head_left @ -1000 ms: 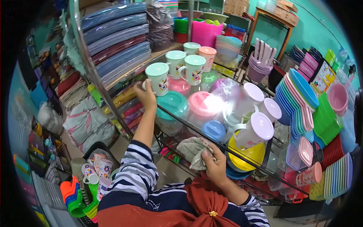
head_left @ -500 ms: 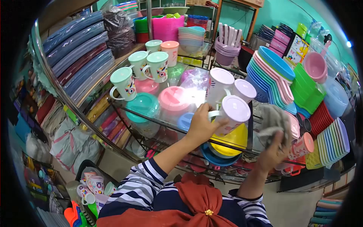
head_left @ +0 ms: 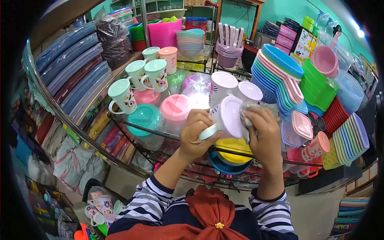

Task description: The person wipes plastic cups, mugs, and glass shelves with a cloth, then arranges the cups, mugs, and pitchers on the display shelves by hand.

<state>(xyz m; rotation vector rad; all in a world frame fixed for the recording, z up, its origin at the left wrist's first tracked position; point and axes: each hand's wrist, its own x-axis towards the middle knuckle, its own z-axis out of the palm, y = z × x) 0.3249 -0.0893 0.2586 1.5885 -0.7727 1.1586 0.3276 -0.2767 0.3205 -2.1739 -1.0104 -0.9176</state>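
Observation:
My left hand [head_left: 197,134] is closed around a white mug [head_left: 231,117] with a lilac lid, gripping it by its pale handle. The mug is tilted and lifted above the glass shelf [head_left: 152,105]. In my right hand [head_left: 263,130] is a bunched grey cloth [head_left: 247,116], pressed against the lid's right side. Just behind stand two more lilac-lidded mugs [head_left: 224,80]. To the left on the glass are several mint-lidded mugs [head_left: 123,96] and one with an orange lid [head_left: 168,54]. Printed patterns decorate the mugs.
Under the glass lie a teal-lidded container [head_left: 145,118], a pink-lidded one [head_left: 175,108] and a yellow item [head_left: 232,151]. Stacked colourful baskets [head_left: 278,76] stand at right. A bin [head_left: 90,190] of mugs is at lower left. Wrapped blue bundles [head_left: 72,52] fill the left rack.
The left hand has raised and tilted the lilac-lidded mug off the shelf. My right hand has brought the cloth leftward onto its lid. The view has shifted slightly.

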